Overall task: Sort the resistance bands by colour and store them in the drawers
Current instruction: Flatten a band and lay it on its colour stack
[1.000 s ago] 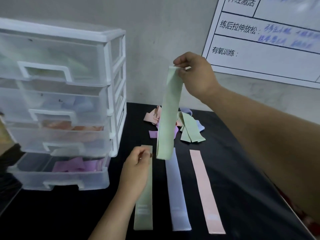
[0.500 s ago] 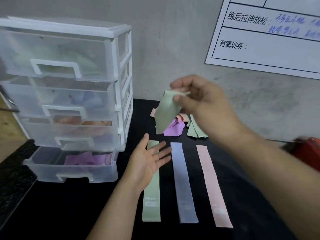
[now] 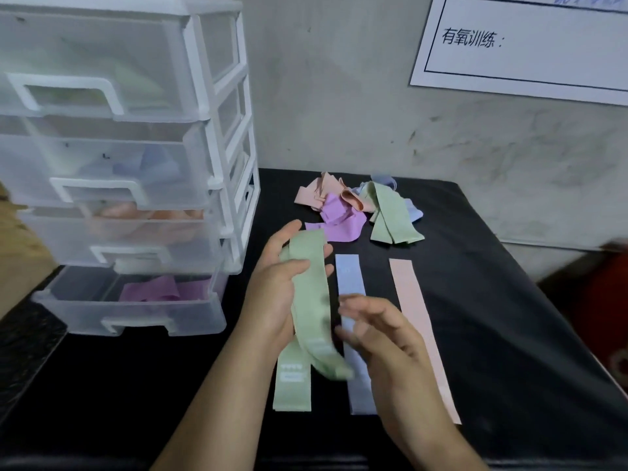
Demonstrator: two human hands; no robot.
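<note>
one green band in left hand

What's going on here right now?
A person is sorting resistance bands. The left hand grips a loose green band over a flat green band, beside a blue band and a pink band. The right hand hovers open alongside. A mixed pile waits behind; the bottom drawer sticks out, holding purple bands.

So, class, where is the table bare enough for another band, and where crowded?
Bare: right of the pink strip to the table edge; front-left by the drawer unit. Crowded: the band pile behind; mid-table, left hand gripping a green band, right hand beside.
</note>
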